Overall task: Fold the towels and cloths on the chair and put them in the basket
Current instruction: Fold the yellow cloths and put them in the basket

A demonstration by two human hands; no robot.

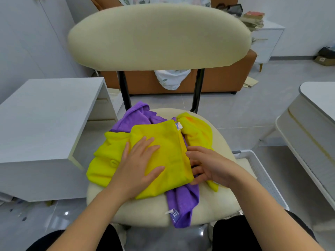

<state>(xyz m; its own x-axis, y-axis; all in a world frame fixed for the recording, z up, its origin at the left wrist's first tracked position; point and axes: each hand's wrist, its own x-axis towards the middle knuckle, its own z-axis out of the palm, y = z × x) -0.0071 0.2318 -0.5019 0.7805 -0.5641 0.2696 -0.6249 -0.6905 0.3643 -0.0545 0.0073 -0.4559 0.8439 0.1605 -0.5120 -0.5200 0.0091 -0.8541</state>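
A folded yellow cloth (163, 140) lies on top of a pile on the cream chair seat (213, 201). My left hand (139, 163) presses flat on it with straight fingers. My right hand (208, 167) sits at the cloth's right edge, fingers slightly bent and tucked against and under that edge. Beneath lie more yellow cloths (105, 160) and a purple cloth (183, 203) that hangs over the seat's front. Another purple part (134, 116) shows at the back. The white basket (261, 171) stands to the right of the chair, low on the floor.
The chair's wide cream backrest (159, 37) rises in front. A white cabinet (45, 134) stands at the left, a white table (315, 127) at the right, and an orange sofa (217, 78) behind. My knees show at the bottom.
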